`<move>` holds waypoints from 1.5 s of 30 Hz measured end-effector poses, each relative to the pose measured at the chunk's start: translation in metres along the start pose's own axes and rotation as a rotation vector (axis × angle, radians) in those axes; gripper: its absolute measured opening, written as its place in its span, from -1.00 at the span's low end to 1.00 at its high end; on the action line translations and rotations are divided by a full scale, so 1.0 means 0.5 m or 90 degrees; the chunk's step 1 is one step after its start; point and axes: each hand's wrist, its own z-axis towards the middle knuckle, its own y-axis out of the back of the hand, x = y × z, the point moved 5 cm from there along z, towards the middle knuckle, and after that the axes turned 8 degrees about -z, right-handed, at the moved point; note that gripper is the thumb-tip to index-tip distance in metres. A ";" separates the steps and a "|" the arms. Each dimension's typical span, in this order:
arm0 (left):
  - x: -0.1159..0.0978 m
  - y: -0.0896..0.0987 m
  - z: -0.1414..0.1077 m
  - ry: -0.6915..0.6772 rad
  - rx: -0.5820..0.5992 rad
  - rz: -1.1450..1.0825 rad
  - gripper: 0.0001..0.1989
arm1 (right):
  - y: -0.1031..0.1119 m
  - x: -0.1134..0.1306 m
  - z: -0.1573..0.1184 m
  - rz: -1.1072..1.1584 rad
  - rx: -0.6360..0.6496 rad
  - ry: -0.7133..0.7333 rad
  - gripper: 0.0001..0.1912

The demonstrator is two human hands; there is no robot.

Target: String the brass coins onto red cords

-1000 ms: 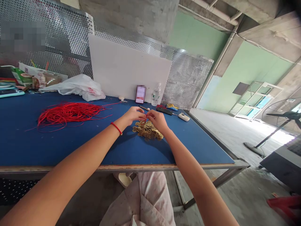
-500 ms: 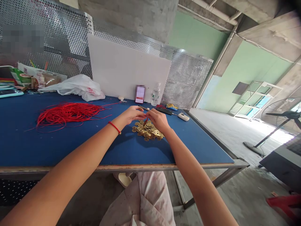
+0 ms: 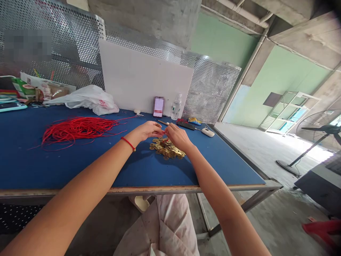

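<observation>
My left hand (image 3: 149,131) and my right hand (image 3: 178,136) meet just above a pile of brass coins (image 3: 170,152) with holes in them. Fingers of both hands are pinched on a short red cord (image 3: 163,132), whose ends mostly vanish behind the fingertips. Whether a coin hangs on the cord is too small to tell. A red braided bracelet circles my left wrist. To the left, a loose bundle of red cords (image 3: 77,128) lies spread on the blue table (image 3: 80,167).
A phone (image 3: 158,106) and a clear bottle (image 3: 176,107) stand behind my hands against a white board (image 3: 146,76). Near the right edge lie a black object (image 3: 185,125) and a white device (image 3: 207,132). A white plastic bag (image 3: 90,100) rests at the back left.
My left hand has shifted slightly, and both hands' fingertips have come closer together on the red cord. The coin pile and the cord bundle stay where they were.
</observation>
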 end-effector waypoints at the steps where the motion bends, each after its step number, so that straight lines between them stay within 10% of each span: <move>1: -0.002 -0.001 0.001 -0.010 0.006 -0.006 -0.68 | 0.000 -0.002 0.000 0.025 -0.011 -0.014 -0.83; 17: -0.015 -0.028 -0.017 -0.114 -0.037 -0.004 -0.50 | -0.069 -0.044 0.013 0.639 -0.045 -0.236 -0.81; 34: -0.019 -0.029 -0.020 -0.184 -0.087 0.055 -0.56 | -0.071 -0.042 0.012 0.754 -0.011 -0.279 -0.84; 45: -0.021 -0.031 -0.024 -0.198 -0.088 0.059 -0.55 | -0.066 -0.050 0.014 0.568 -0.061 -0.294 -0.94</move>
